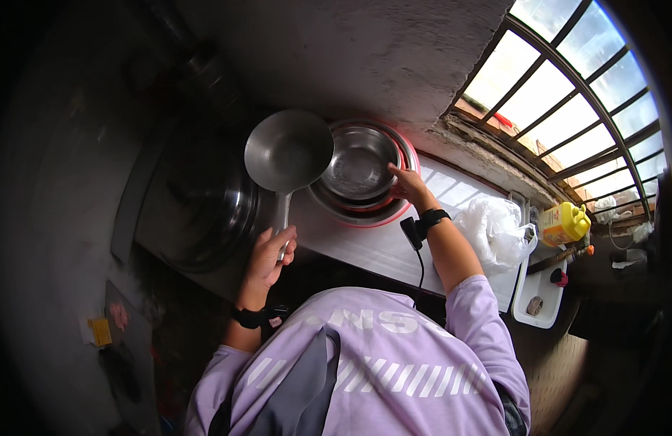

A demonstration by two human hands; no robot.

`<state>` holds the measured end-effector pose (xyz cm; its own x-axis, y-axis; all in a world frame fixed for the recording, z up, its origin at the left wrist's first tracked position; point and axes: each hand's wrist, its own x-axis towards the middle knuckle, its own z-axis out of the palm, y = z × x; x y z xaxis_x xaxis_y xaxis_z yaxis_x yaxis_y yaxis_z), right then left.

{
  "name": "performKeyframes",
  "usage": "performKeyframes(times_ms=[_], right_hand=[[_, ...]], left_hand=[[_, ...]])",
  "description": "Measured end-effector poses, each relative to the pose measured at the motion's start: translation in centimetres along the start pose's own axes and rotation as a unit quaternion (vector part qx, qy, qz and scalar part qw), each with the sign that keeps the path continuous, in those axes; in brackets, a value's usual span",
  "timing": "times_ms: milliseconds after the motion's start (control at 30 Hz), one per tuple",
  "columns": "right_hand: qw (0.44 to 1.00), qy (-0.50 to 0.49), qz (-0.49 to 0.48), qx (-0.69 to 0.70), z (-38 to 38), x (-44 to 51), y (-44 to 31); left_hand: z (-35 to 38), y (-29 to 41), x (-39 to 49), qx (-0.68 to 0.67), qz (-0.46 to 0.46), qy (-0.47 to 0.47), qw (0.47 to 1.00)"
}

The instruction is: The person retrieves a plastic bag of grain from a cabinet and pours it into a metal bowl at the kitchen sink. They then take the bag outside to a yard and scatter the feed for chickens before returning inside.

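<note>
My left hand [268,259] grips the handle of a large metal ladle [289,152], whose round bowl is turned up towards me. The ladle is held over the left edge of the white countertop [336,240]. To its right stands a nest of round basins, with a shiny steel bowl [360,163] on top and a wider red-rimmed basin [363,222] beneath. My right hand [411,185] holds the right side of the nest, thumb over the steel bowl's rim. Its other fingers are partly hidden, so which lower rims they touch is unclear.
Left of the ladle, a large shiny round metal vessel or lid [227,218] sits in shadow. A white plastic bag [494,231], a yellow jug [565,223] and a white basin [548,305] are at the right. A barred window [559,103] and rough wall [368,65] rise behind.
</note>
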<state>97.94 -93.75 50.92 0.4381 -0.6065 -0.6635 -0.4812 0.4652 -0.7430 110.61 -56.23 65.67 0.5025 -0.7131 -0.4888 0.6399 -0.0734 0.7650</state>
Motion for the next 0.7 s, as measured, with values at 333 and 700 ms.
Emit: performKeyframes(times_ms=[333,700], right_hand=[[0.985,0.004,-0.172,0.024,1.4,-1.5,-3.0],[0.81,0.184,-0.38,-0.407,3.1,-7.0,-7.6]], left_hand=[[0.3,0.0,0.6,-0.001,-0.006,-0.008,1.0],[0.2,-0.8,0.1,0.018,-0.007,-0.006,1.0]])
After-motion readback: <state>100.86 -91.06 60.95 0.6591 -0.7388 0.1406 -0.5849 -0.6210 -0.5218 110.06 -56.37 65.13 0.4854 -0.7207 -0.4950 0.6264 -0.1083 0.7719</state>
